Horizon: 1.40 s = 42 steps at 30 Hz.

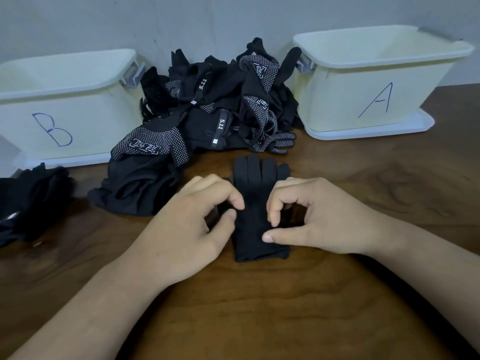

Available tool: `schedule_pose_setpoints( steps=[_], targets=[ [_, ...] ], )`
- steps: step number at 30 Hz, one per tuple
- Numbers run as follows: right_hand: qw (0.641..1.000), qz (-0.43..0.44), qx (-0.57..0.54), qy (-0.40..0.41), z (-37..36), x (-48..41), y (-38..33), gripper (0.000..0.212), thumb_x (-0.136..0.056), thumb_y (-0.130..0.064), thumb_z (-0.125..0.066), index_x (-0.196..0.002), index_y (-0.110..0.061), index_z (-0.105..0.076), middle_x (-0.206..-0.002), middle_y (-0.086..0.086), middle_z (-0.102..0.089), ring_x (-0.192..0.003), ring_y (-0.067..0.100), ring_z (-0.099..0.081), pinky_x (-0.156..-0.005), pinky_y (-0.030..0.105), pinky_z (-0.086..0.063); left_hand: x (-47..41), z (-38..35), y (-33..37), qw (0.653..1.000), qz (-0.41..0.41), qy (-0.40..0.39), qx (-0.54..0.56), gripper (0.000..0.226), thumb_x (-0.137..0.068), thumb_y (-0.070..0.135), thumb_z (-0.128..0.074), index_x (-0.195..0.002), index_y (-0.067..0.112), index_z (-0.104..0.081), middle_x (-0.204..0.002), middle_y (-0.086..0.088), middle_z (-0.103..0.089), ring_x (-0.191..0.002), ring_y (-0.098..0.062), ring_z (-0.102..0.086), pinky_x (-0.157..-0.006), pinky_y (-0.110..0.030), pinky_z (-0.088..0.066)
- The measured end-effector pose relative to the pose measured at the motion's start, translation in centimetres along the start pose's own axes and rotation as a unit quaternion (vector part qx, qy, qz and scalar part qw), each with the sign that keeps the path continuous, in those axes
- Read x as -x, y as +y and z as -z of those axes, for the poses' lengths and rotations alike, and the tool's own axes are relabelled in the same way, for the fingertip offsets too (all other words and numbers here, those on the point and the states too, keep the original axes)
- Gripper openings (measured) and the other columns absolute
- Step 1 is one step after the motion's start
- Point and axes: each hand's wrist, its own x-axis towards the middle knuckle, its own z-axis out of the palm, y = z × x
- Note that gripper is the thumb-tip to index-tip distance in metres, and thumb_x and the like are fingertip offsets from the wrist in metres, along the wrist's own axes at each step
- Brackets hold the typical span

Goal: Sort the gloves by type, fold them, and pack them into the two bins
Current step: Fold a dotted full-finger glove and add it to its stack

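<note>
Head view: flat black knit glove [255,203]

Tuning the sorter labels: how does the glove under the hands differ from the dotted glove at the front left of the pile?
The plain glove is solid black with no print; the dotted glove has white grip dots and a white logo. The plain glove lies flat and straight on the table, fingers pointing away, with the left hand and right hand on it; the dotted glove lies crumpled in the pile, untouched. Both are black fabric.
</note>
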Motion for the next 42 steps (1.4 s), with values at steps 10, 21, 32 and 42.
schedule_pose_setpoints(
  steps=[10,21,32,42],
  targets=[
    [0.987,0.006,0.158,-0.015,0.1,0.3,0.6,0.045,-0.078,-0.075,-0.076,-0.112,-0.046,-0.066,-0.117,-0.023,-0.053,-0.117,0.01,-0.048,-0.09,0.022,-0.044,0.1,-0.5,-0.7,0.996,0.008,-0.088,-0.034,0.025,-0.091,0.057,-0.067,-0.112,0.045,-0.063,-0.126,0.029,-0.05,-0.125,-0.004,-0.044,-0.073,-0.013,-0.042],
    [0.981,-0.069,0.179,0.027,0.6,-0.5,2.5,0.053,-0.104,-0.059,-0.049,-0.153,-0.041,-0.048,-0.161,-0.025,-0.037,-0.148,-0.006,-0.032,-0.12,0.021,-0.03,0.2,-0.7,-0.2,0.989,0.025,-0.124,-0.081,0.052,-0.097,0.062,-0.052,-0.148,0.055,-0.045,-0.156,0.04,-0.026,-0.146,0.017,-0.011,-0.108,-0.031,-0.046],
    [0.977,-0.088,0.169,0.1,0.9,-1.1,3.2,0.051,-0.104,-0.055,-0.052,-0.153,-0.041,-0.051,-0.16,-0.023,-0.042,-0.152,0.004,-0.031,-0.125,0.034,-0.028,-0.1,-2.0,1.2,0.979,0.021,-0.172,-0.105,0.056,-0.105,0.067,-0.029,-0.159,0.061,-0.019,-0.168,0.039,0.0,-0.15,0.017,0.021,-0.131,-0.033,0.008],
    [0.955,-0.121,0.269,-0.023,0.1,0.1,2.5,0.065,-0.108,-0.065,-0.02,-0.168,-0.042,-0.014,-0.173,-0.029,-0.001,-0.158,-0.009,0.008,-0.132,0.032,0.0,0.5,-2.0,1.4,0.976,0.04,-0.164,-0.135,0.073,-0.1,0.076,-0.027,-0.164,0.053,0.0,-0.167,0.035,0.02,-0.146,0.015,0.033,-0.127,-0.025,0.012]
  ],
)
